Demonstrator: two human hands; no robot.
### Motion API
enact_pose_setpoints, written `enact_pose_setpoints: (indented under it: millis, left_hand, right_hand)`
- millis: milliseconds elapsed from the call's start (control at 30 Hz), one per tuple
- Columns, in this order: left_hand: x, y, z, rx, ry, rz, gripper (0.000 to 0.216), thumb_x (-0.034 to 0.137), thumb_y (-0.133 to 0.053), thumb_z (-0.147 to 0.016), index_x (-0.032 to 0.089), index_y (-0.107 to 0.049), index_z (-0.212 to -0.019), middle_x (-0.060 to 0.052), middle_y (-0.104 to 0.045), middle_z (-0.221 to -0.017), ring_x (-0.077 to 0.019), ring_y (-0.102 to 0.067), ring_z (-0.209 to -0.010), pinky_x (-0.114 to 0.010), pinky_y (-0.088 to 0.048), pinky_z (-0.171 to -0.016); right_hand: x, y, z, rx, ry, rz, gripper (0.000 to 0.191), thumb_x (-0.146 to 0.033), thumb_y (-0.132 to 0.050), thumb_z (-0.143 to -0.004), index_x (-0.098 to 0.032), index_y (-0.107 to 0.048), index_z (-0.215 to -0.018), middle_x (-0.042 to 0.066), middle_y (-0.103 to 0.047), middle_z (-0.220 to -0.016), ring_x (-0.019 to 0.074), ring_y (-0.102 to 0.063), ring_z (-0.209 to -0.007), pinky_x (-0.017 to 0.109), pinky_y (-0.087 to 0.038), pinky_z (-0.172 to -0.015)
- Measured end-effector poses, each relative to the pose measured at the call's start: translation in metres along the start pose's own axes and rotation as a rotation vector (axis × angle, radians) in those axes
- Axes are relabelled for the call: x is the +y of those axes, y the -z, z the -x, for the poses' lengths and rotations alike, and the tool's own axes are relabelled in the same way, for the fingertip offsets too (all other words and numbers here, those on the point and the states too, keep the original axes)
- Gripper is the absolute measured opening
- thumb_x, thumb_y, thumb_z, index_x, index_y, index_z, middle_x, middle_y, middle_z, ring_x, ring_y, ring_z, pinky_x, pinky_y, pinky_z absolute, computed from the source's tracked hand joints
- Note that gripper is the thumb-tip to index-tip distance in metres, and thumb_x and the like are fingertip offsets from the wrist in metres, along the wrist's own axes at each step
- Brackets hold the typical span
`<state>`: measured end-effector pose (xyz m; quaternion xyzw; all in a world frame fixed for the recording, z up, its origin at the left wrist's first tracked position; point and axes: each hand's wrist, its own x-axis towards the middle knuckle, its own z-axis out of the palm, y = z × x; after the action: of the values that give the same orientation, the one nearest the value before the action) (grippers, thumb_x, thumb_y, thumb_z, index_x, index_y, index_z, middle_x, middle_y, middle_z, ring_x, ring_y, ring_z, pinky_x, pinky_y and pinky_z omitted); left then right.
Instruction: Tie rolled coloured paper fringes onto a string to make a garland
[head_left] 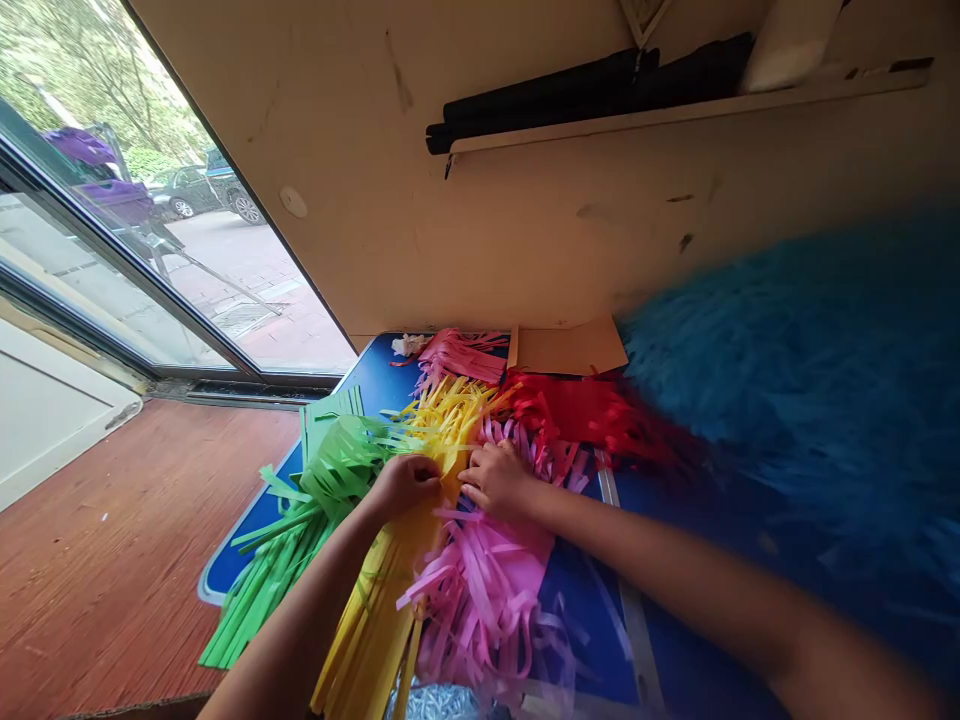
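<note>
Hands (454, 483) side by side atop yellow fringe (442, 420), apparently pinching strips (grip partly hidden); pink fringe (487, 570) below right.

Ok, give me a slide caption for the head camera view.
Both hands, left hand and right hand, press on yellow fringed paper among green, pink and red strips on a blue table.

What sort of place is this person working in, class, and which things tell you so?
Probably a street-side craft workroom: fringed paper strips in green, yellow and pink cover a blue table, and a big glass window shows parked cars outside.
</note>
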<state>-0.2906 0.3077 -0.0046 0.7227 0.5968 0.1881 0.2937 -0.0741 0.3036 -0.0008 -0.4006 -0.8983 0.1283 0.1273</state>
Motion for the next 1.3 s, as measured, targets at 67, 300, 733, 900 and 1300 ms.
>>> enact_pose_setpoints:
  millis: [67,300,733,900,1300]
  left_hand:
    - [0.001,0.001,0.001,0.007,0.020,0.049,0.018,0.024,-0.056,-0.060,0.015,-0.069,-0.066,0.004,-0.056,-0.058,-0.0110,-0.048,-0.057,-0.022,-0.034,-0.052]
    - [0.001,0.002,0.003,0.000,0.089,0.180,0.022,0.029,-0.056,-0.059,0.014,-0.069,-0.068,0.004,-0.056,-0.057,-0.0109,-0.047,-0.055,-0.021,-0.034,-0.050]
    - [-0.001,0.003,0.002,-0.005,0.111,0.306,0.022,0.034,-0.065,-0.058,0.013,-0.071,-0.065,0.002,-0.062,-0.061,-0.0117,-0.053,-0.057,-0.022,-0.038,-0.054]
    - [-0.001,0.003,0.002,-0.021,0.122,0.338,0.025,0.035,-0.067,-0.059,0.013,-0.071,-0.069,0.001,-0.062,-0.061,-0.0121,-0.054,-0.056,-0.022,-0.038,-0.053]
    - [0.001,0.002,0.003,-0.019,0.157,0.306,0.025,0.038,-0.062,-0.061,0.015,-0.063,-0.071,0.004,-0.059,-0.057,-0.0114,-0.053,-0.051,-0.022,-0.038,-0.050]
  right_hand:
    - [-0.002,-0.001,-0.005,0.006,-0.060,-0.021,0.027,-0.038,-0.053,-0.095,-0.025,-0.077,-0.097,0.006,-0.071,-0.102,0.0237,-0.058,-0.100,0.038,-0.036,-0.084]
    - [-0.008,-0.006,-0.016,0.086,-0.200,-0.088,0.021,-0.034,-0.058,-0.089,-0.022,-0.075,-0.088,0.004,-0.072,-0.096,0.0237,-0.061,-0.093,0.035,-0.037,-0.078]
    - [-0.013,-0.001,-0.012,0.194,-0.043,-0.177,0.015,-0.018,-0.061,-0.081,-0.023,-0.073,-0.088,0.001,-0.072,-0.097,0.0205,-0.060,-0.100,0.035,-0.033,-0.089]
    - [-0.013,-0.004,-0.012,0.182,-0.020,-0.144,0.020,-0.020,-0.059,-0.082,-0.026,-0.075,-0.094,0.000,-0.072,-0.097,0.0198,-0.060,-0.100,0.035,-0.032,-0.090]
    - [-0.013,-0.005,-0.013,0.053,0.119,0.058,0.026,-0.031,-0.057,-0.083,-0.019,-0.073,-0.100,0.009,-0.068,-0.108,0.0284,-0.051,-0.109,0.046,-0.028,-0.094]
